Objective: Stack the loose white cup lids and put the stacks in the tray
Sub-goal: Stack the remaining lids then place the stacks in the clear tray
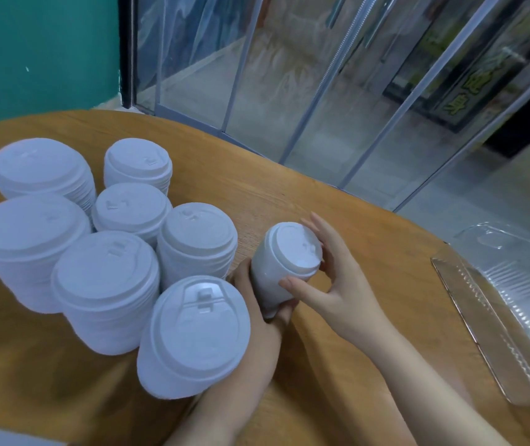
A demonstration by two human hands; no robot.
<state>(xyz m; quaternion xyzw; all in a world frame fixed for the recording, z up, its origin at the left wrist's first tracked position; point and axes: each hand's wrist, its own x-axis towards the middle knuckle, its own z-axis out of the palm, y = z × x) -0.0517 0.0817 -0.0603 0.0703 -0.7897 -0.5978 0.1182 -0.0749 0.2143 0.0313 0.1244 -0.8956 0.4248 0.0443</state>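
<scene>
A tilted stack of white lids (284, 262) sits between both hands above the table (337, 201) — the left hand (257, 304) curls its fingers round the lower part, the right hand (334, 278) pinches the top lid's rim. Left of this stack stand seven more lid stacks (106, 284); right of it, well apart, lies the clear plastic tray (514, 304).

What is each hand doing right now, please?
Left hand: grips the tilted lid stack from below.
Right hand: fingers curled round the stack's top lid.
</scene>
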